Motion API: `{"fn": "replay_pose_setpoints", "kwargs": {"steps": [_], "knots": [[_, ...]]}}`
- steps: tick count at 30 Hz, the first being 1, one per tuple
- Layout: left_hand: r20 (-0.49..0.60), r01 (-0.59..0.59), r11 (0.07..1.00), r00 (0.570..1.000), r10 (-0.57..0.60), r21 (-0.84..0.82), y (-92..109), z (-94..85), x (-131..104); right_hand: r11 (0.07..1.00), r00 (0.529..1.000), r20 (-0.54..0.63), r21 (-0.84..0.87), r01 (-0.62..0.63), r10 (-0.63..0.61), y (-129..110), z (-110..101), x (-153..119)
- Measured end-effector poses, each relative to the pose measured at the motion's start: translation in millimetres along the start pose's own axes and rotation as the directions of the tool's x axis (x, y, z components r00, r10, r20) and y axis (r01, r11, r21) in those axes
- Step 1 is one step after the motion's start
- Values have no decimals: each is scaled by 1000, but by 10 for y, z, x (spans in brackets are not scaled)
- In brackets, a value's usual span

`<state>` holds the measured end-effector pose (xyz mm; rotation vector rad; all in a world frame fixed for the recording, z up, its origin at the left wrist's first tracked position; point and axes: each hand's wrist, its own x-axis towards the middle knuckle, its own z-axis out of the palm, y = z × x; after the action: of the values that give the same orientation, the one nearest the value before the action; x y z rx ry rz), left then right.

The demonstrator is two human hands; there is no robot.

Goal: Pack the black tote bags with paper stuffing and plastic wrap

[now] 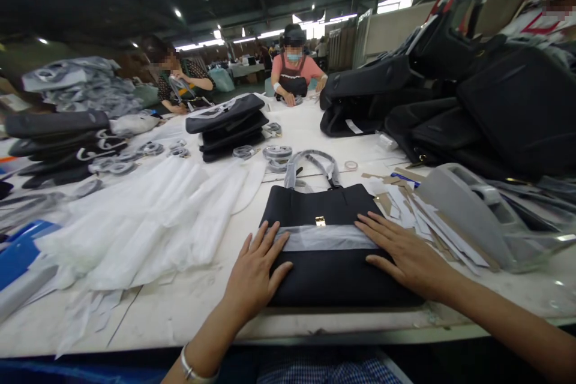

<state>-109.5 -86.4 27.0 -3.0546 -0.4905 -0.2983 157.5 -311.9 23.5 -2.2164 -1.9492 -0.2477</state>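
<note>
A black handbag point(333, 279) lies flat on the white table near its front edge. Across its middle runs a translucent wrapping strip point(321, 239), just below a small gold clasp point(320, 221). Its handle point(315, 156), wrapped in clear film, arches away at the far side. My left hand point(256, 267) rests with spread fingers on the bag's left side, touching the strip's left end. On the right side my right hand point(400, 255) lies flat, fingers stretched over the strip's right end. Neither hand grips anything.
White foam sheets point(148, 222) cover the table's left. Paper and card strips point(423, 222) lie at right beside a grey moulded piece point(468, 210). Black bags point(227, 123) are stacked behind, with more bags point(450, 108) piled at right. Wrapped coiled straps point(276, 156) lie between. Co-workers point(294, 75) work across the table.
</note>
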Motion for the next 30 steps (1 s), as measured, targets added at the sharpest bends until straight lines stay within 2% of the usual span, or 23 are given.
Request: {"fn": "replay_pose_setpoints", "kwargs": {"steps": [2,5,10,12,16,19,21,26,30], "knots": [[2,23,1000,1000,-23,-22,-45,73,-38,999,999,27,22,-32,31,54,76,-26],[-16,23,999,1000,-23,-24,-41,89,-47,999,999,36,6,-38,38,62,66,-20],[-72,7,1000,997,-5,31,27,-85,45,997,998,-63,-73,-10,6,-45,-77,44],[-83,-33,999,996,35,18,53,-120,88,997,997,-71,-64,34,-39,-72,-77,32],[-59,-88,996,995,86,-24,75,-10,98,996,996,-17,-14,91,-91,-60,39,-39],[-35,-23,999,999,22,-32,79,91,33,997,997,9,-6,77,-77,-55,92,-78],[-11,20,998,1000,-21,-56,84,96,-24,997,997,21,4,76,-76,-67,84,-101],[80,66,981,995,-52,-181,115,-35,-111,995,995,45,31,90,-92,-15,104,-128],[119,109,958,990,-80,-266,124,-193,-85,997,998,-21,43,60,-59,128,222,19]]}}
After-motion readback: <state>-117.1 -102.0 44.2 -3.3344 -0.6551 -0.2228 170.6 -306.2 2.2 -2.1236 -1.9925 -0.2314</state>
